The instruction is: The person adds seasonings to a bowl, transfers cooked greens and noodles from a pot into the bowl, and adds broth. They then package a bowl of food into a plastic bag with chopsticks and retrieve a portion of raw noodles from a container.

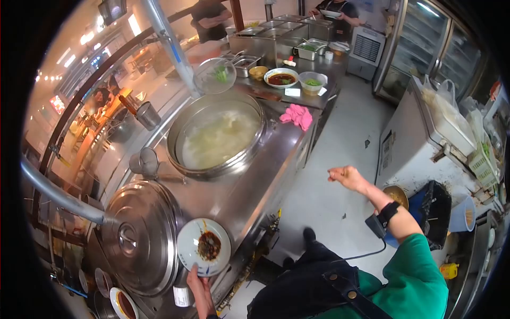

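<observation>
My left hand [198, 290] grips the lower rim of a white bowl [187, 242] with dark sauce and chopped bits in it. The bowl is over the steel counter, just right of a large round lid [127, 239]. Out over the floor on the right, my right hand [345, 176] has its fingers curled together; whether anything small is between them I cannot make out. A big round pot [218, 135] of cloudy, steaming liquid stands on the counter beyond the bowl. A pink cloth [296, 116] lies right of the pot.
A strainer [215, 75] with greens is by the pot's far rim. Behind are a bowl of red soup [280, 78] and a tub of greens [312, 82]. Two people stand at the back. A white freezer [409, 138] and a black bin [438, 212] are at the right.
</observation>
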`<state>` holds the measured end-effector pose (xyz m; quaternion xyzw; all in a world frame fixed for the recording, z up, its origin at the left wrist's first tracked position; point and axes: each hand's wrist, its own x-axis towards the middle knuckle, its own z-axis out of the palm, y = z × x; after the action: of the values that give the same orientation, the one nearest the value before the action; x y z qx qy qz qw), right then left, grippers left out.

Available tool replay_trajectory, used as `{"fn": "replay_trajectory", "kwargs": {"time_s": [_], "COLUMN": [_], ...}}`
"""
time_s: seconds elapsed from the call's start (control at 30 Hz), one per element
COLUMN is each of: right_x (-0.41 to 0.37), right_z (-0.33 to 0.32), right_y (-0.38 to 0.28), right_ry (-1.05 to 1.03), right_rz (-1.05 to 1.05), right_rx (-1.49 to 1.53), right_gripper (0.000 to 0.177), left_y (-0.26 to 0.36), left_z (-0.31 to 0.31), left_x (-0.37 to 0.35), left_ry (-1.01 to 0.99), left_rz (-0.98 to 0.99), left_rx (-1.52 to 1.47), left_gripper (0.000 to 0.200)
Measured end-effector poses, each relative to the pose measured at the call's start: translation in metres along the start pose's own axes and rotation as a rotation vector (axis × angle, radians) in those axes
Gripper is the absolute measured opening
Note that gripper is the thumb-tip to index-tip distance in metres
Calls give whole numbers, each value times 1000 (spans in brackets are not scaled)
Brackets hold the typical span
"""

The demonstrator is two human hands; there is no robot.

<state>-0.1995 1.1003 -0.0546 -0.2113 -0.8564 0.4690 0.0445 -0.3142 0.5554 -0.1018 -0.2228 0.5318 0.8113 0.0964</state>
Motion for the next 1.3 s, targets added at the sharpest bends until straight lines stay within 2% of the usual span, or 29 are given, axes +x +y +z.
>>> {"fn": "replay_trajectory", "kwargs": {"time_s": [0.1, 0.13, 0.17, 0.2, 0.23, 0.27, 0.3, 0.33, 0.37, 0.4, 0.43, 0.47, 0.53, 0.6, 0.63, 0.7, 0.73, 0.8, 0.83, 0.9, 0.97, 1.03, 1.07, 1.1, 1.17, 1.23, 1.27, 1.3], "right_x": [79, 101, 123, 157, 190, 219, 246, 273, 294, 307, 315, 321, 333, 340, 344, 350, 356, 370, 377, 396, 420, 452, 460, 470, 482, 480, 475, 470], "right_z": [-29, -42, -58, -73, -83, -92, -100, -107, -110, -109, -106, -106, -118, -140, -154, -175, -181, -190, -192, -189, -182, -167, -168, -165, -158, -161, -167, -173], "right_y": [-15, -31, -40, -24, -11, 4, 12, 18, 25, 34, 45, 51, 49, 37, 23, -6, -14, -26, -32, -43, -58, -67, -76, -84, -95, -102, -110, -118], "right_ry": [164, 197, 224, 292, 359, 354, 307, 253, 233, 47, -141, -162, -196, -122, -135, -89, -101, 1, -4, 126, 176, 243, 131, 101, 48, -26, -24, -15], "right_rz": [-159, -177, -190, -296, -412, -420, -386, -361, -389, -364, -331, -324, -331, -447, -450, -273, -264, -127, -123, -158, -285, -525, -459, -478, -652, -606, -519, -433], "right_rx": [-364, -477, -593, -631, -666, -661, -721, -778, -768, -777, -781, -770, -755, -443, -439, 3, 1, 308, 306, 458, 498, 341, 270, 276, 30, 21, 11, 2], "right_gripper": [28, 28, 28, 29, 31, 31, 34, 38, 38, 41, 44, 42, 41, 34, 34, 25, 25, 19, 19, 18, 18, 18, 17, 17, 18, 18, 19, 19], "left_y": [10, 3, -9, 3, 41, 66, 73, 73, 70, 65, 46, 32, -10, -48, -64, -93, -100, -112, -113, -111, -103, -99, -98, -94, -74, -60, -57, -57], "left_z": [19, -10, -61, -89, -15, 62, 50, 124, 195, 247, 292, 336, 416, 487, 518, 574, 596, 635, 648, 661, 669, 667, 666, 665, 652, 621, 601, 572], "left_x": [-16, 4, 43, 59, 27, -13, 6, 7, -3, 8, 28, 48, 102, 149, 171, 206, 222, 247, 252, 259, 269, 274, 275, 277, 257, 239, 225, 213], "left_ry": [133, 98, 91, 260, 280, 575, 383, 308, 334, 164, 13, -135, -380, -507, -555, -570, -560, -572, -567, -535, -495, -440, -469, -507, -475, -504, -429, -442], "left_rz": [22, 125, 607, 927, 684, 1090, 682, 804, 631, 376, 256, 67, -160, -250, -275, -306, -317, -427, -432, -440, -401, -360, -314, -262, -276, -291, -282, -206], "left_rx": [215, 370, 820, 1207, 826, 1025, 550, 377, 383, 342, 283, 285, 353, 245, 204, 98, 95, 14, 11, 19, -67, -152, -230, -306, -410, -231, -140, -5], "left_gripper": [23, 28, 38, 45, 46, 28, 46, 44, 41, 41, 44, 46, 51, 50, 49, 45, 45, 51, 51, 45, 37, 30, 26, 22, 16, 28, 31, 33]}}
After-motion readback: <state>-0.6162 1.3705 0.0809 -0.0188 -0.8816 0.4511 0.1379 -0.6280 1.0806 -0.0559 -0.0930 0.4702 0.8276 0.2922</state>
